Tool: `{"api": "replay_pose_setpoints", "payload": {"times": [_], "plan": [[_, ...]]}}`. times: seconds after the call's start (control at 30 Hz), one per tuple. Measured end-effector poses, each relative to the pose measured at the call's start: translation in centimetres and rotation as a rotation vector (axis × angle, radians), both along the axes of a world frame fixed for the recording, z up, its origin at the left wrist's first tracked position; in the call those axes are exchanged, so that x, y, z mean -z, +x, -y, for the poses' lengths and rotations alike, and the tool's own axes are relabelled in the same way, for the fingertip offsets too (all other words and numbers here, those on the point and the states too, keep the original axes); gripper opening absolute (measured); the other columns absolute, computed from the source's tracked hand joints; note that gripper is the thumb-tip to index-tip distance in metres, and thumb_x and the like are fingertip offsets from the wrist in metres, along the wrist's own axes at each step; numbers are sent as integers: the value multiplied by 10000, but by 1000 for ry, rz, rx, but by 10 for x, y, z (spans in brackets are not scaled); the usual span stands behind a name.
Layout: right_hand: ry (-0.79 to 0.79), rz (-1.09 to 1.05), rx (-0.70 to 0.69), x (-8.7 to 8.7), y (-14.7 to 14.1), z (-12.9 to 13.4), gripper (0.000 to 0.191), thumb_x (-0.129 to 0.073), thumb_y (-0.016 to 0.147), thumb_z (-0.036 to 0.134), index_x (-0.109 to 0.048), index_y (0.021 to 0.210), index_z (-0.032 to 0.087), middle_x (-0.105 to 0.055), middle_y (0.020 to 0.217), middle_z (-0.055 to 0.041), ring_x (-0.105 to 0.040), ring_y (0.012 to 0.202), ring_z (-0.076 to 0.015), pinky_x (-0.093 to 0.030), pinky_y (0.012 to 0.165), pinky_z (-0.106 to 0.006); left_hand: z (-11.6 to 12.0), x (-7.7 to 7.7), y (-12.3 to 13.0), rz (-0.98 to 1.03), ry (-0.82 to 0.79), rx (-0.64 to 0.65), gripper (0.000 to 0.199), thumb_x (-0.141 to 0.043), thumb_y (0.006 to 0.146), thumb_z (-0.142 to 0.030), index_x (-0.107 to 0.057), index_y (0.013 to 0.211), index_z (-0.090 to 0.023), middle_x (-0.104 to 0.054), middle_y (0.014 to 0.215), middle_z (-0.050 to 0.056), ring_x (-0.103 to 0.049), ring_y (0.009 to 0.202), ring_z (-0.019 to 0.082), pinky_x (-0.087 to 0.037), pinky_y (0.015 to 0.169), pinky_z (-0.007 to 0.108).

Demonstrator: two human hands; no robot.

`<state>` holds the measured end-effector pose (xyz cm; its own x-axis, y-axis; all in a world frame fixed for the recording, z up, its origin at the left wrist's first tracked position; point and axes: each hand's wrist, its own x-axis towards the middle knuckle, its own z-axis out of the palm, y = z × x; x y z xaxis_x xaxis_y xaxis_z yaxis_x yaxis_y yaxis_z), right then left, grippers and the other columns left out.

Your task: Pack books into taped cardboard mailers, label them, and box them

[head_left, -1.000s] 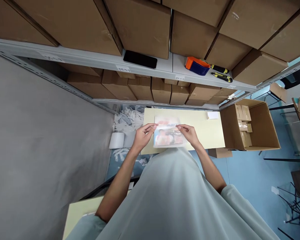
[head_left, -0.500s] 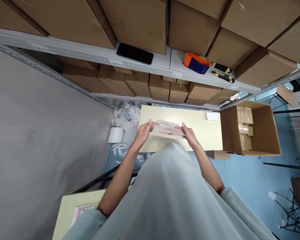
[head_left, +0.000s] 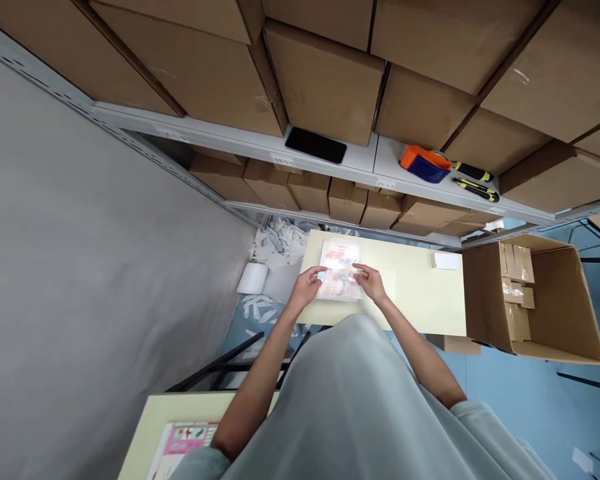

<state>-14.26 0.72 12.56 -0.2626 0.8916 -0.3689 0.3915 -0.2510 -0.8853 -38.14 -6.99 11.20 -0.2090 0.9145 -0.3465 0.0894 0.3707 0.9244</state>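
Handling a flat, glossy, red-and-white printed packet [head_left: 340, 271] over a pale yellow rectangular tabletop [head_left: 425, 300], at the centre of the frame.
Working at its left edge with the bare left hand [head_left: 307, 287] and its right side with the bare right hand [head_left: 371, 283], thumbs near forefingers; cannot tell whether pinching. Showing an open brown cardboard box [head_left: 563, 300] at the frame's right.

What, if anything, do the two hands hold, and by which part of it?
A shiny printed packet, by its side edges: left hand at left, right hand at right.
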Motion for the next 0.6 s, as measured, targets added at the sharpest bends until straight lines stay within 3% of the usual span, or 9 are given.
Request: {"api": "replay_pose_setpoints", "payload": {"times": [0.17, 0.33, 0.47, 0.6], "plan": [[-49, 179, 18, 32, -56, -21, 352, -675, 890, 324, -846, 1181, 226, -855, 1110, -47, -775, 1002, -242, -611, 973, -355, -19, 44, -31, -164, -107, -108, 522, -588, 719, -145, -754, 1213, -179, -794, 1174, 96, -751, 1033, 261, -586, 993, 391], [-76, 248, 41, 62, -94, -35, 345, -633, 934, 226, -843, 1207, 228, -824, 1272, -63, -777, 1176, -256, -569, 1102, -370, -46, 79, -49, -209, -140, -89, 507, -605, 666, -65, -781, 1125, -193, -756, 1326, 98, -657, 1323, 298, -446, 1230, 436], [-104, 315, 64, 77, -111, -44, 379, -617, 927, 162, -829, 1239, 196, -818, 1291, -75, -746, 1273, -259, -530, 1159, -356, -59, 96, -55, -170, -157, -58, 511, -626, 623, -28, -789, 1085, -174, -707, 1442, 128, -571, 1462, 331, -370, 1300, 458], [-120, 355, 75, 80, -116, -45, 369, -660, 871, 129, -836, 1190, 189, -822, 1277, -87, -754, 1262, -278, -527, 1167, -365, -59, 100, -60, -103, -157, -73, 447, -681, 644, -68, -781, 1062, -193, -703, 1459, 139, -534, 1512, 357, -377, 1300, 497]]}}
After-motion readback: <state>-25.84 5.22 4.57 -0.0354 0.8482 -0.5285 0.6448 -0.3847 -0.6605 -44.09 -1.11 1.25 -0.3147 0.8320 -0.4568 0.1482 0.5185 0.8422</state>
